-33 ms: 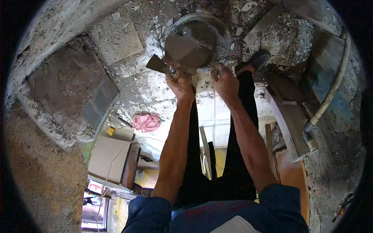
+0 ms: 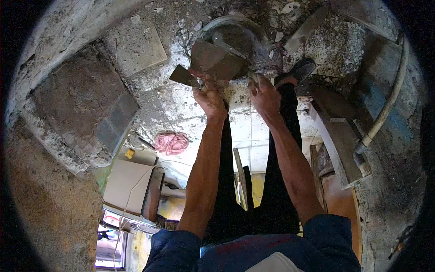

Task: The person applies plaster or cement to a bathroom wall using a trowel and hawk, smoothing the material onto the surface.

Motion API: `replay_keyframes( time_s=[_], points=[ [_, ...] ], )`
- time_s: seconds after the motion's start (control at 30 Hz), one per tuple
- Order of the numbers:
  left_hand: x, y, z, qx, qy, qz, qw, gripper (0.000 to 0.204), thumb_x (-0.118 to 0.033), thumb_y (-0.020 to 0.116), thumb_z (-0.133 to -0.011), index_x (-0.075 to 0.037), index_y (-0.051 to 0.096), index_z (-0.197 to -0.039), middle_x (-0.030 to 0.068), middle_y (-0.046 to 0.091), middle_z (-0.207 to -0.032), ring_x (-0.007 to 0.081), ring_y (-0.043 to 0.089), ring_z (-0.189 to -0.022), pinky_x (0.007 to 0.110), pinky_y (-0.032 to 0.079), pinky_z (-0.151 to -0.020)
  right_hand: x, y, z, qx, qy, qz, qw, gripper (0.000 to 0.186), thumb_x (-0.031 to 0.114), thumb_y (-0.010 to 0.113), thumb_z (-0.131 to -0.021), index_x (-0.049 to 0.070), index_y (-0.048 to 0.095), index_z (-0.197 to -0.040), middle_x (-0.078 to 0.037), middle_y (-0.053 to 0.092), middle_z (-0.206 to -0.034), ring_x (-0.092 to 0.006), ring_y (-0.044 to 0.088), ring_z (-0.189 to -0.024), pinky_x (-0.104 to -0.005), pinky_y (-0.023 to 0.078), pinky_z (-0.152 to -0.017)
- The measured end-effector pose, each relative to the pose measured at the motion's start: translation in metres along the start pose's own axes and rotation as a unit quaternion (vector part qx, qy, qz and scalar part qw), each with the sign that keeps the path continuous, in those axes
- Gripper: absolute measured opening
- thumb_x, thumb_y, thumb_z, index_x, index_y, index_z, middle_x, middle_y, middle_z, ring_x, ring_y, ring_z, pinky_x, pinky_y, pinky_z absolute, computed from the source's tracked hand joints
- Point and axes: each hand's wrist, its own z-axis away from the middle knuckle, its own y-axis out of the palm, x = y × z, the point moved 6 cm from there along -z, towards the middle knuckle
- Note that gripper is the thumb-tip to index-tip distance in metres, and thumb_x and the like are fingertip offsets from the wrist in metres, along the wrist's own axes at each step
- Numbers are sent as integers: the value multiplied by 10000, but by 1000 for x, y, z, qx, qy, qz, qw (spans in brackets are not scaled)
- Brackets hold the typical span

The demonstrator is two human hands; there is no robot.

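By the bucket (image 2: 226,20): left hand (image 2: 209,97) grips scraper (image 2: 182,75) and tile (image 2: 219,60), perhaps freeing the other.
Right hand (image 2: 264,96): curled, contents unclear.

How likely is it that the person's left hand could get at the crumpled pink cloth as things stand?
Probably not straight away: the left hand appears occupied with a dark, flat-bladed scraper. Otherwise the way looks free, since nothing visibly covers the crumpled pink cloth.
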Motion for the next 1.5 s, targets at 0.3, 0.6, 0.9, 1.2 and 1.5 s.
replay_keyframes(
  time_s=[0.3,0.6,0.9,1.2,1.5],
  points=[
    [-7,-18,-17,-5,22,1,1000,492,-115,637,-987,-109,414,-1425,144,602,-1238,298,646,-1043,454,615,-781,12,-10,31,-11,-19,7,1000,354,329,614,-956,72,615,-1200,-159,704,-997,-351,723,-784,-459,606,-644],
    [-16,-44,-19,-19,-14,25,999,588,-117,653,-972,-76,357,-1479,184,622,-1225,317,678,-939,427,604,-737,37,-21,51,64,-19,2,998,333,301,601,-965,71,611,-1206,-189,708,-1011,-344,735,-764,-433,621,-658],
    [-57,-96,24,7,55,-33,998,487,-266,638,-1011,-47,402,-1377,166,614,-1217,284,675,-1028,447,603,-852,23,13,-72,-28,-114,119,986,286,201,603,-939,17,626,-1157,-202,684,-1039,-374,717,-842,-489,599,-700],
    [-52,-131,15,-10,37,-66,997,452,-289,623,-1023,-36,435,-1347,141,636,-1162,242,674,-976,423,610,-827,52,66,-31,68,-173,172,967,387,103,613,-884,-7,604,-1255,-224,667,-1102,-310,741,-768,-405,623,-611],
    [-21,-132,14,18,-23,-57,998,461,-255,666,-998,-71,469,-1371,122,666,-1125,228,676,-949,423,604,-790,60,69,-71,3,-206,222,953,484,91,666,-862,-28,536,-1313,-232,597,-1195,-339,742,-794,-406,634,-618]
  ],
)
